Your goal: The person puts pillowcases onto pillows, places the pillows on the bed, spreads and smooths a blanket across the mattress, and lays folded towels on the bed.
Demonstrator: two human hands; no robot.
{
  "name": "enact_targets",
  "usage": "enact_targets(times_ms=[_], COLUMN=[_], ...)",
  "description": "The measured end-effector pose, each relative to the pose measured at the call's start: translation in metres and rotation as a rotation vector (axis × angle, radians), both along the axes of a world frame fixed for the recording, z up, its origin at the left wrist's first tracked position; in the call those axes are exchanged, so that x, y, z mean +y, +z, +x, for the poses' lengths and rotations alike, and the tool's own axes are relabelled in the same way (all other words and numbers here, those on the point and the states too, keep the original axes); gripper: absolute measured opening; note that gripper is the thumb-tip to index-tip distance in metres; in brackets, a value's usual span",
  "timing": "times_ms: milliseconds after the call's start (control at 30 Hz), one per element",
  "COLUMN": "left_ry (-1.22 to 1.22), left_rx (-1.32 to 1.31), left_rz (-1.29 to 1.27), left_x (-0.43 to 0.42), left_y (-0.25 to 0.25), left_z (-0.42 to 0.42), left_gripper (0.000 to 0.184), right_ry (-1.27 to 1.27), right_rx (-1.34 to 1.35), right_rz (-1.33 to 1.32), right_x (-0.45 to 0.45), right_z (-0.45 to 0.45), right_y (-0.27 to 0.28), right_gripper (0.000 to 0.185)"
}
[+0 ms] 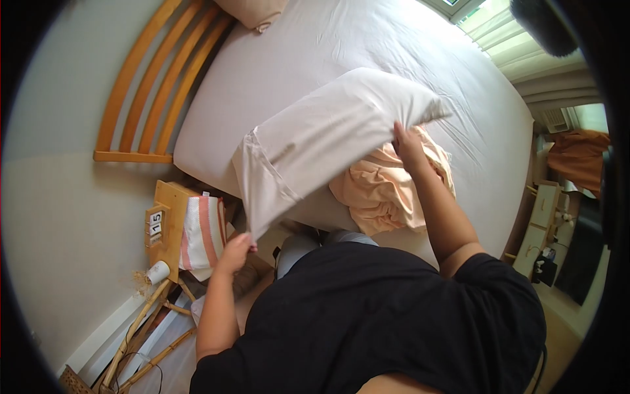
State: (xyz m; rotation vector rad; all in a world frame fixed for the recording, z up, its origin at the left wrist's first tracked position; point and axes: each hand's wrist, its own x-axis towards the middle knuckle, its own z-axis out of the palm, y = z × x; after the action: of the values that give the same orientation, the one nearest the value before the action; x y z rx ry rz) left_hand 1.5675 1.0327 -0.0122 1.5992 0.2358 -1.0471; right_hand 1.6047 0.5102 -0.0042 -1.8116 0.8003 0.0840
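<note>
A pillow in a white pillowcase is held slantwise above the bed. My left hand is closed on the lower left corner of the pillowcase, where the loose fabric hangs past a seam. At the pillow's right side, my right hand grips its near edge. A crumpled peach cloth lies on the white-sheeted mattress, partly under the pillow and behind my right forearm.
The slatted wooden headboard stands at the left, near another pillow. A wooden bedside table carries a striped cloth and a white cup. Drawers stand at the far right.
</note>
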Motion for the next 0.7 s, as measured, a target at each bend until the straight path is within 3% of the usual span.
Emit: enact_targets(times_ms=[33,67,100,167,233,333,433,533,600,633,700], left_ry=[0.07,0.005,0.004,-0.008,-0.339,-0.764,-1.119,-1.067,-0.964,-0.997,-0.998], left_rx=[-0.036,-0.079,-0.131,-0.186,-0.334,-0.277,-0.332,-0.277,-0.351,-0.276,-0.381], left_rz=[0.002,-0.045,-0.059,-0.076,-0.003,0.06,0.201,0.1,0.021,0.083,0.177], left_x=[-0.007,-0.01,-0.024,-0.052,-0.071,-0.08,-0.078,-0.067,-0.063,-0.064,-0.056], left_y=[0.034,0.057,0.081,0.105,0.11,0.103,0.1,0.094,0.085,0.087,0.081], left_z=[0.015,0.032,0.043,0.055,0.065,0.07,0.104,0.165,0.212,0.236,0.288], left_gripper=[0.033,0.034,0.034,0.034,0.031,0.036,0.05,0.049,0.034,0.03,0.031], right_ry=[-0.049,-0.07,-0.053,-0.106,-0.189,-0.318,-0.506,-0.679,-0.789,-0.862,-0.973], right_rx=[-0.082,-0.217,-0.176,-0.054,0.097,0.138,0.097,0.046,0.109,0.165,0.234], right_rz=[0.027,0.199,0.226,0.253,0.311,0.484,0.427,0.457,0.5,0.559,0.47], right_x=[-0.006,0.002,0.006,0.02,0.042,0.09,0.111,0.114,0.131,0.139,0.167], right_z=[0.023,0.046,0.067,0.088,0.09,0.074,0.064,0.048,0.041,0.04,0.053], right_y=[-0.002,0.021,0.038,0.052,0.053,0.048,0.014,-0.022,-0.015,-0.011,-0.003], right_gripper=[0.054,0.035,0.033,0.051,0.091,0.1,0.102,0.095,0.093,0.091,0.091])
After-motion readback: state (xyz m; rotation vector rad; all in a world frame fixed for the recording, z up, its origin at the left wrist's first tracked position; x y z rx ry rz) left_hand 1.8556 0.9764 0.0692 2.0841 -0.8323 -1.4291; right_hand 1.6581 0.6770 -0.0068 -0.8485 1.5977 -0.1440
